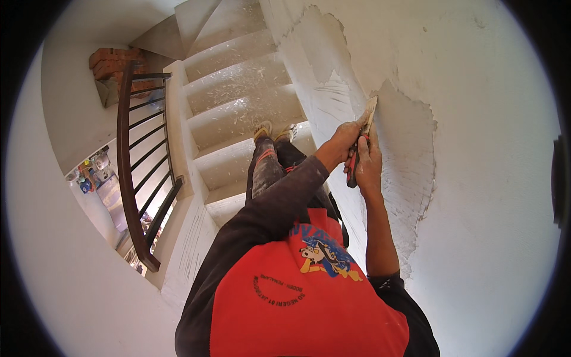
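In the head view, my right hand [367, 166] is closed on the red-and-black handle of a scraper [371, 108], whose pale, dusty blade points up along the right-hand wall. My left hand [347, 138] is closed on the scraper higher up, near the blade, with its fingers partly hidden. The blade lies at or very near a rough, peeled patch [404, 149] on the white wall [488, 166]; contact is hard to tell.
Flaked stairs [235, 89] run beside the wall, with my sandaled feet [263, 130] on them. A dark railing [125, 149] bounds the left side. Red bricks [113, 62] are piled behind it, and assorted objects [95, 175] show below.
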### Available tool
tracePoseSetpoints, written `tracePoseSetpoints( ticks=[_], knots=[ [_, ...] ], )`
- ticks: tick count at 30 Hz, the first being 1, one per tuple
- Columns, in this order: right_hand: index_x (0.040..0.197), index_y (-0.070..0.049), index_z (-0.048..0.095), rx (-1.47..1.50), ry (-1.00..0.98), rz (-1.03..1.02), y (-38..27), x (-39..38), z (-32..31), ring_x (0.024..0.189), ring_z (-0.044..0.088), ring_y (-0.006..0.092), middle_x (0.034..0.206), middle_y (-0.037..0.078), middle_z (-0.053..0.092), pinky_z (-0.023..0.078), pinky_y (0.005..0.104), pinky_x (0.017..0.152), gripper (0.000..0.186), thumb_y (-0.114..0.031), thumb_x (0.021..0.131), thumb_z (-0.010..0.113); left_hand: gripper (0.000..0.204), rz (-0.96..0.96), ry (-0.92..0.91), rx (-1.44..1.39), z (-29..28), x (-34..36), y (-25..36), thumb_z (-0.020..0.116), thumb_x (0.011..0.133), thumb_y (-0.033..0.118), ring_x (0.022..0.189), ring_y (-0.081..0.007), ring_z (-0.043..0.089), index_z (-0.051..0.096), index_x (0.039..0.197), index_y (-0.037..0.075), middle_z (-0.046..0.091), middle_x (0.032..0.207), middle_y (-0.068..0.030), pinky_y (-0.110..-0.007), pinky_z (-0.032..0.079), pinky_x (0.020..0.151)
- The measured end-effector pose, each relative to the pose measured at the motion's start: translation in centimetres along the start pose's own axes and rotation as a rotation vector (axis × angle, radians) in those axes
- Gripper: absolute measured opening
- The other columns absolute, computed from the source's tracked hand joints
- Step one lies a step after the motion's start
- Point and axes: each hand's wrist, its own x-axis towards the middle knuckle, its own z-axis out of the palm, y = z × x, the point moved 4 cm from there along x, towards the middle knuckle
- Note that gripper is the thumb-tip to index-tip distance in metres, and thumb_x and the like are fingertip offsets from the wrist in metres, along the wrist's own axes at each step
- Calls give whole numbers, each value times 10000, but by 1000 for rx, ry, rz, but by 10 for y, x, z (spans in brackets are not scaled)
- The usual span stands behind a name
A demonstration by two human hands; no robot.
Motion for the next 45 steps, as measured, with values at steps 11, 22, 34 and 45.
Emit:
tracePoseSetpoints(
  ticks=[11,22,34,45],
  knots=[
    [1381,-93,310,-11,-47,-39,7,-8,-13,451,485,108,640,34,484,441,252,405,435,-178,960,379,561,44,60,116,1,-13,-1,546,811,607,575,-138,492,570,829,47,522,702,-33,-288,408,465],
    [1367,-99,328,1,-114,41,49,-43,-46,460,493,110,629,36,497,444,260,414,422,-155,953,388,544,-22,65,243,-6,-17,-49,557,828,566,811,-190,559,571,999,50,579,893,-58,-324,441,728],
    [1246,-81,453,114,-42,-110,22,-27,-37,419,460,110,593,18,466,402,254,372,322,-194,951,391,523,36,-41,28,12,-8,-43,374,904,572,312,-157,383,550,776,97,487,521,-35,-288,326,271],
    [1404,-157,299,-234,-21,141,-14,0,-17,446,469,129,633,64,480,435,301,415,458,-136,949,351,462,-6,-288,-284,15,33,-28,443,875,584,455,-151,508,585,796,151,530,583,2,-320,407,355]
  ],
)
